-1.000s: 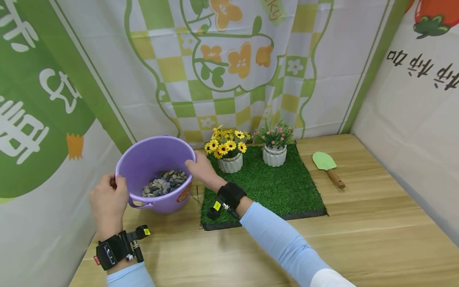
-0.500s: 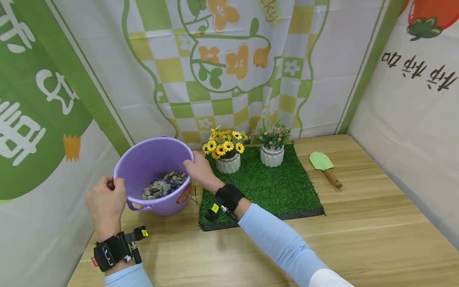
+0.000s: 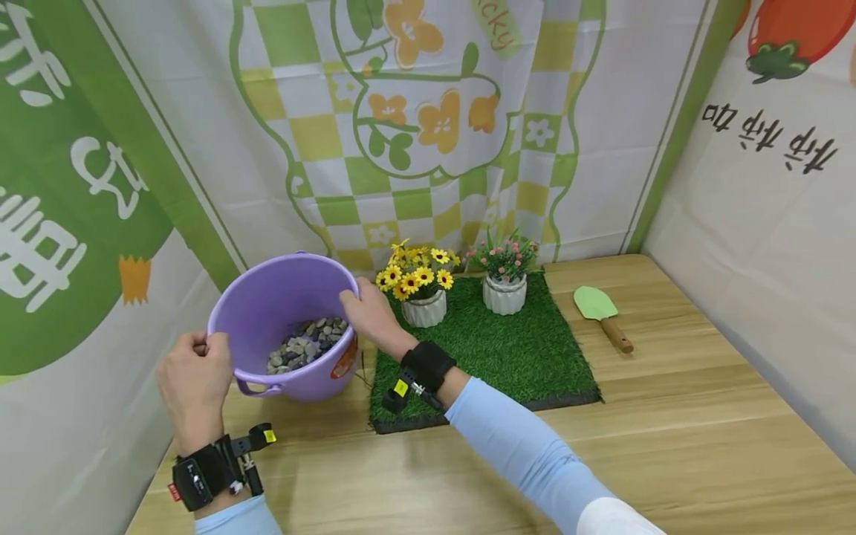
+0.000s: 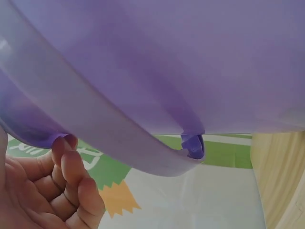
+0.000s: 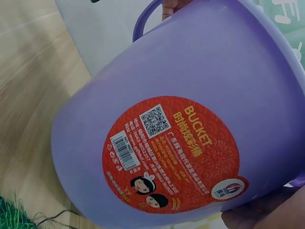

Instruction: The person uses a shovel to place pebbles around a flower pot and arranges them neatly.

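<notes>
A purple bucket (image 3: pixel 267 297) with a red round label (image 5: pixel 171 157) leans toward me at the left of the table. Pebbles (image 3: pixel 307 345) in grey and tan lie heaped in its lower near side. My left hand (image 3: pixel 195 379) pinches the rim at the left; in the left wrist view its curled fingers (image 4: pixel 71 167) are at the rim, beside the handle (image 4: pixel 138 148). At the right side of the rim my right hand (image 3: pixel 376 316) holds on, thumb over the edge and the other fingers mostly hidden behind the wall.
Right of the bucket lies a green turf mat (image 3: pixel 495 349), bearing a pot of yellow flowers (image 3: pixel 425 306) and a pot of pink flowers (image 3: pixel 504 293). A green trowel (image 3: pixel 602 312) with wooden handle lies farther right. Printed curtains (image 3: pixel 428 200) stand behind and at both sides.
The head view has shifted slightly. Both hands keep their hold on the bucket's rim, and the bucket and pebbles stay almost the same.
</notes>
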Available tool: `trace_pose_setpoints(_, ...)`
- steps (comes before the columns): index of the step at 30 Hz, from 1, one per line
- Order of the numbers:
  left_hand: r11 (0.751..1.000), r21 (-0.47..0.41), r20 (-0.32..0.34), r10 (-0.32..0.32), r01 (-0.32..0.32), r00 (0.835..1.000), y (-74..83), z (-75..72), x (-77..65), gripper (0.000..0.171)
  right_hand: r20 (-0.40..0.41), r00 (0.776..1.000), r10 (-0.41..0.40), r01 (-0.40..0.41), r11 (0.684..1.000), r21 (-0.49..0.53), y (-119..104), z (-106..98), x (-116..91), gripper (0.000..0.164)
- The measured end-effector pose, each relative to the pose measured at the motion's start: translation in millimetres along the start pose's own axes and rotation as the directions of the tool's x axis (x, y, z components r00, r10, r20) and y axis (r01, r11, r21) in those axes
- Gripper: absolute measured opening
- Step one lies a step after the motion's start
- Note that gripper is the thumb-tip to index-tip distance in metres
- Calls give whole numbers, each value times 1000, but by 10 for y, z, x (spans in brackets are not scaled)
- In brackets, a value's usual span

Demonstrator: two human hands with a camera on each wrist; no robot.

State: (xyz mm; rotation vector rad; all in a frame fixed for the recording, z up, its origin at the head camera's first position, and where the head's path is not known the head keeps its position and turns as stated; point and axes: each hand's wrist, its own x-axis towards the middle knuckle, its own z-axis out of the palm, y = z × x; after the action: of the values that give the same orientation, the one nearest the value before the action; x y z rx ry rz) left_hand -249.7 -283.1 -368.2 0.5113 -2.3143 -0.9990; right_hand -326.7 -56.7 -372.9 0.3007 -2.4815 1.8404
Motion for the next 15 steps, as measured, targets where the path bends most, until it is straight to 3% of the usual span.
trace_pose_setpoints(7, 1000, 20, -34, 18, -17, 999, -38, -34, -27, 39, 7, 1000, -29, 29, 999, 21, -85, 9, -41, 45)
trace_pose_setpoints(15, 997, 35, -5, 65, -65, 998, 14, 11, -22, 38, -7, 1000, -26, 26, 1000, 0, -102, -106, -78, 46)
